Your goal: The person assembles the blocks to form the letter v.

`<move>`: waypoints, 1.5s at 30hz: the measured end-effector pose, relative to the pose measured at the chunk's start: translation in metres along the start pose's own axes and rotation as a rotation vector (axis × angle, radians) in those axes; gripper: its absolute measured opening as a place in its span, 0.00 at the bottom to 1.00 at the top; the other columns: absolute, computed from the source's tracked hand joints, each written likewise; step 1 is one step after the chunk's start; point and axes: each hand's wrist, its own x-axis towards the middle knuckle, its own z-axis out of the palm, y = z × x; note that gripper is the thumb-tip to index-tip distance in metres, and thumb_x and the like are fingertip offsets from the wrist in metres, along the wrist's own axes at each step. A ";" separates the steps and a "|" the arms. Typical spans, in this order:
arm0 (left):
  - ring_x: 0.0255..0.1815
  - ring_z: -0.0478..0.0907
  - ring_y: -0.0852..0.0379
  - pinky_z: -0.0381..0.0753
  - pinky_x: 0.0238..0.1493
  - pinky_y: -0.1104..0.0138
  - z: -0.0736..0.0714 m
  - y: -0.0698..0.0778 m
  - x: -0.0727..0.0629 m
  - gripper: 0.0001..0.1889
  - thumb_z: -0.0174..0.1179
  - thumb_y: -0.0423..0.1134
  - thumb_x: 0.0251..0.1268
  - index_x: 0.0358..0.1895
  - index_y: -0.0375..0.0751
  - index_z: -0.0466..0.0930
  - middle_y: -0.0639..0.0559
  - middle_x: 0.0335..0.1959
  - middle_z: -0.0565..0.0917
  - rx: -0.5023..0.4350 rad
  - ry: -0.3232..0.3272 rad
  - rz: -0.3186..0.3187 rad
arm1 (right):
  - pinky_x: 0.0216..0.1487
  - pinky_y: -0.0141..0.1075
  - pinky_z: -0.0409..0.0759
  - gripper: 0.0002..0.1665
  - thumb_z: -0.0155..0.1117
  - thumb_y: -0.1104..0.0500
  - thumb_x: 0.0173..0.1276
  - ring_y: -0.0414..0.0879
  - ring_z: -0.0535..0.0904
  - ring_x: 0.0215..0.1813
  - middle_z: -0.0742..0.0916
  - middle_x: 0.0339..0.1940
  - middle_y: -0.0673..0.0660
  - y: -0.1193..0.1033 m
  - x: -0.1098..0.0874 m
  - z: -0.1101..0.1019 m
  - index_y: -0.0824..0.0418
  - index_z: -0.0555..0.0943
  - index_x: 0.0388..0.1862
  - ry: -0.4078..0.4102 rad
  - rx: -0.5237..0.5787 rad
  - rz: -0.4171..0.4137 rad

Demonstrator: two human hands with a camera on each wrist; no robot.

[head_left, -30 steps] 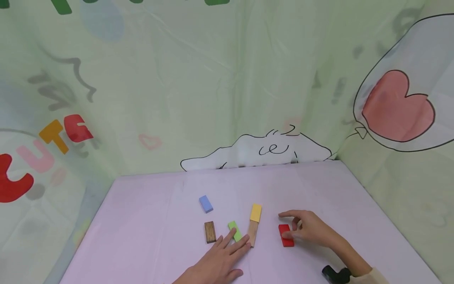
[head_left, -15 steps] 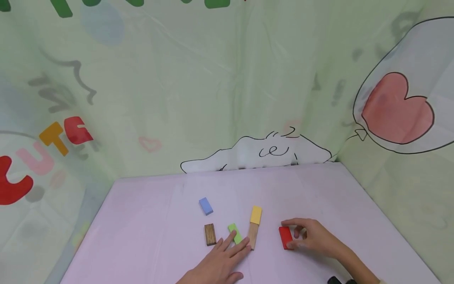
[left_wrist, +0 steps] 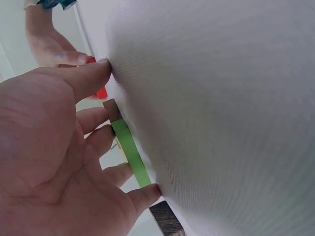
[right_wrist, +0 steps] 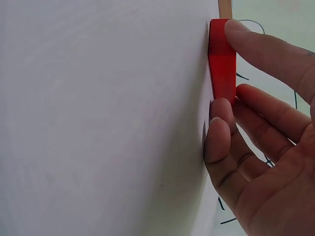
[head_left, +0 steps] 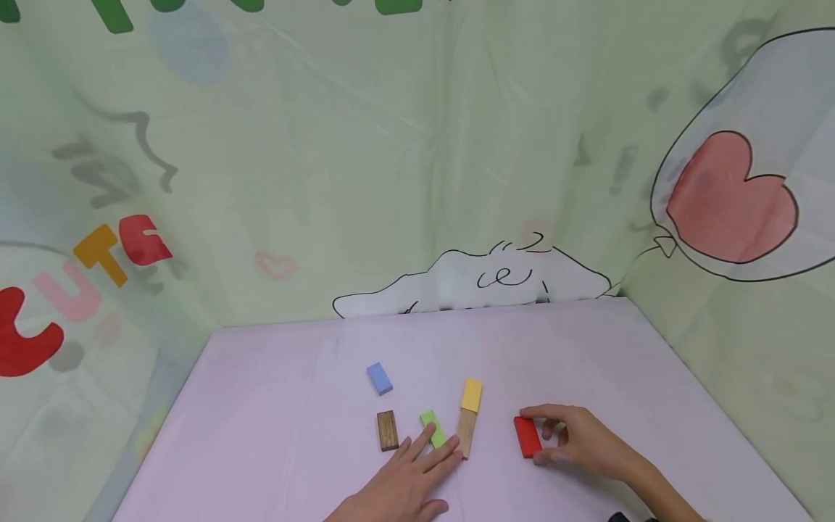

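Note:
My right hand (head_left: 580, 441) pinches a red block (head_left: 528, 437) lengthwise, index finger at its far end and thumb at its near end. In the right wrist view the red block (right_wrist: 222, 61) lies against the white surface, and the other fingers curl beside it. My left hand (head_left: 406, 480) is spread on the table, its fingertips over the near part of a green block (head_left: 428, 418) and beside a light wooden block (head_left: 467, 429). A yellow block (head_left: 472, 395) adjoins the wooden one's far end. Seen from the left wrist, the green block (left_wrist: 132, 152) runs along the left fingertips.
A dark brown block (head_left: 387, 431) lies just left of the left fingers, with a blue block (head_left: 379, 379) farther back. The pale table (head_left: 274, 406) ends at a printed cloth backdrop (head_left: 365, 159), which also closes off both sides.
My right thumb has slid from the red block's top face to its near end, and the index finger has come down to the far end. The left hand stays put.

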 end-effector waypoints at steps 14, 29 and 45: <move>0.89 0.53 0.42 0.73 0.76 0.40 -0.001 0.002 0.001 0.36 0.48 0.63 0.82 0.86 0.57 0.55 0.62 0.89 0.54 -0.035 -0.025 -0.014 | 0.39 0.28 0.83 0.38 0.87 0.57 0.53 0.36 0.77 0.39 0.86 0.42 0.50 0.006 -0.006 0.000 0.59 0.85 0.64 0.026 -0.014 -0.013; 0.89 0.54 0.40 0.75 0.74 0.39 0.002 -0.001 0.001 0.36 0.47 0.63 0.83 0.86 0.55 0.56 0.60 0.89 0.55 -0.024 -0.008 0.006 | 0.39 0.28 0.83 0.38 0.87 0.56 0.54 0.35 0.78 0.37 0.87 0.43 0.48 0.006 -0.005 0.001 0.61 0.84 0.64 0.080 -0.042 -0.041; 0.90 0.51 0.42 0.71 0.77 0.40 -0.001 0.000 0.001 0.37 0.45 0.64 0.83 0.87 0.56 0.54 0.61 0.89 0.53 -0.051 -0.036 -0.009 | 0.39 0.29 0.84 0.37 0.87 0.56 0.53 0.33 0.77 0.34 0.85 0.32 0.47 -0.005 0.004 0.004 0.61 0.85 0.63 0.247 -0.115 -0.026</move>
